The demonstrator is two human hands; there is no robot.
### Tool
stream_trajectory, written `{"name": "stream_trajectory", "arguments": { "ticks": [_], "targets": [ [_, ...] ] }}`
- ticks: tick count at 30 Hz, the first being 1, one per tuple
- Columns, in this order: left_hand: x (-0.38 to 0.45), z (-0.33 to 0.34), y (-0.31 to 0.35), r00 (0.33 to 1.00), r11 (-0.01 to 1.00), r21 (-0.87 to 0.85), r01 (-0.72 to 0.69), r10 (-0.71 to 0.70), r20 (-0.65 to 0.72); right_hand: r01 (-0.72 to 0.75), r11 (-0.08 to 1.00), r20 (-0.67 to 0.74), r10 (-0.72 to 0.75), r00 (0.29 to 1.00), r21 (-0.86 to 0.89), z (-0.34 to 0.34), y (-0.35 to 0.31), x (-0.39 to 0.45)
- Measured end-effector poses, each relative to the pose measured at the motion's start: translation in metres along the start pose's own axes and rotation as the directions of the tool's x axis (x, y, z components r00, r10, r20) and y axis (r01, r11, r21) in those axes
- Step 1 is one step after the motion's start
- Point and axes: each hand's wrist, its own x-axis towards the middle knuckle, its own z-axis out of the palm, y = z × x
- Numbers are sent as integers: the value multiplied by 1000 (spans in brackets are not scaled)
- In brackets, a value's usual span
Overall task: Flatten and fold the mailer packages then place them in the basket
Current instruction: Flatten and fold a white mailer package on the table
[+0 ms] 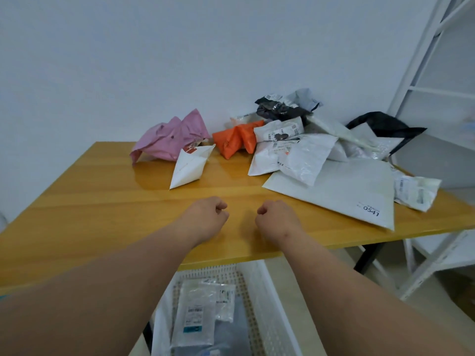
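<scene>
Two fists, the left hand and right hand, sit side by side over the near middle of a table, with a heap of mailer packages behind them along the far edge, spreading to the right. A basket stands on the floor below the table's near edge, between the forearms, with flattened mailers lying in it
</scene>
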Motion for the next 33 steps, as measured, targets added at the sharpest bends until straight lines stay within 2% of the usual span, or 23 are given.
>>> {"name": "stream_trajectory", "arguments": {
  "ticks": [8,16,21,27,33],
  "targets": [
    [60,24,20,998,995,79,-56,58,-21,-62,983,-71,51,996,-175,0,29,56],
    [85,40,20,999,983,178,-39,41,-8,-116,969,-13,116,993,-216,8,49,88],
    [83,39,18,999,980,198,-31,37,-23,-112,969,-59,102,993,-220,9,44,74],
    [59,34,10,999,985,167,-32,38,-34,-26,972,-92,4,996,-232,14,36,38],
    [33,30,0,997,979,188,-73,78,-19,33,995,-142,-46,989,-90,20,30,1]
  ]
}}
